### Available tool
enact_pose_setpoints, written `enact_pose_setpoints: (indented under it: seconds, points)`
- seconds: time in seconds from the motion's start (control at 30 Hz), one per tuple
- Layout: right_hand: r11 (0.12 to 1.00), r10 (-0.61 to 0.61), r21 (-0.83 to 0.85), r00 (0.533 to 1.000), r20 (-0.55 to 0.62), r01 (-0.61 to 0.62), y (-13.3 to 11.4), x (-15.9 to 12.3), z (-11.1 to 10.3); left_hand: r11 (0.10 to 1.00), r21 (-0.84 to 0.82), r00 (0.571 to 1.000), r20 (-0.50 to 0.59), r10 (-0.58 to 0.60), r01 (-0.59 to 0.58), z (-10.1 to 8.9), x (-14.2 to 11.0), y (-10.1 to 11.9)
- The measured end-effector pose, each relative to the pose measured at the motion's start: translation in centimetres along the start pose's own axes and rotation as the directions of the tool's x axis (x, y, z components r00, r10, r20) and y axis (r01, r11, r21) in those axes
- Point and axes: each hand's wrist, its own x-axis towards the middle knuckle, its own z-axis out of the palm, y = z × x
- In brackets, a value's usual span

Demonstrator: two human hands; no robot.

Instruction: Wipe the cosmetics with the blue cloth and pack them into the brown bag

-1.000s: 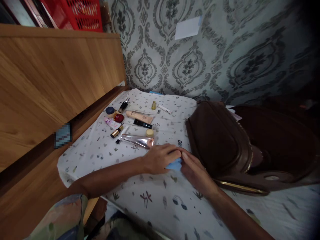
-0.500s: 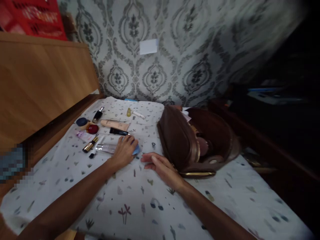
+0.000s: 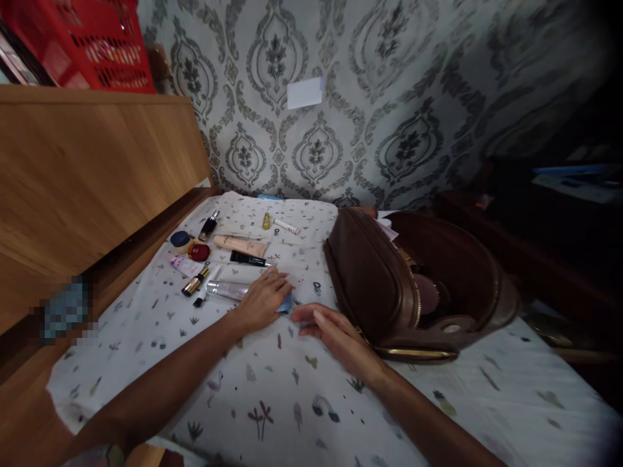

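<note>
My left hand [image 3: 265,300] is closed over the end of a pale tube with a silver cap [image 3: 226,289], which lies on the printed cloth. A bit of blue [image 3: 285,303] shows beside its fingertips. My right hand [image 3: 335,334] rests with its fingers stretched out and holds nothing, close to the open brown bag [image 3: 370,279]. Left of the hands lie a black tube [image 3: 248,259], a peach tube [image 3: 239,245], a makeup brush [image 3: 200,299], a gold and black bottle [image 3: 195,282], a purple-white tube [image 3: 185,266] and a dark red round item [image 3: 198,252].
Further back are a dark-lidded jar [image 3: 180,241], a black bottle with a silver top [image 3: 209,225], a small yellow bottle [image 3: 266,221] and a white stick [image 3: 287,226]. A wooden cabinet [image 3: 97,149] with a red basket [image 3: 109,52] borders the left, patterned wall [image 3: 311,149] behind.
The whole view has shifted, so everything sits farther right in the picture. Both hands keep nearly the same pose and place on the cloth.
</note>
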Motion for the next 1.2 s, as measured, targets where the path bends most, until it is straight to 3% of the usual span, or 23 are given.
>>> enact_pose_setpoints:
  seconds: [0.43, 0.77, 1.0, 1.2]
  points:
    - [0.999, -0.026, 0.029, 0.998, 0.059, 0.024, -0.1, 0.1, -0.1, 0.966, -0.104, 0.971, 0.005, 0.238, -0.237, 0.6, 0.0, 1.0]
    - [0.999, -0.004, -0.051, 0.997, 0.076, 0.008, -0.2, 0.0, -0.3, 0.971, -0.134, 0.979, 0.031, 0.202, -0.197, 0.0, 0.0, 1.5]
    - [0.997, 0.012, -0.073, 0.995, 0.098, -0.005, -0.6, 0.0, -0.3, 0.957, -0.005, 0.953, -0.09, 0.288, -0.29, 0.2, -0.3, 1.3]
    - [0.991, 0.029, -0.132, 0.995, 0.096, -0.016, -0.5, 0.0, -0.4, 0.981, 0.134, 0.967, -0.198, 0.163, -0.138, -0.9, -0.5, 0.8]
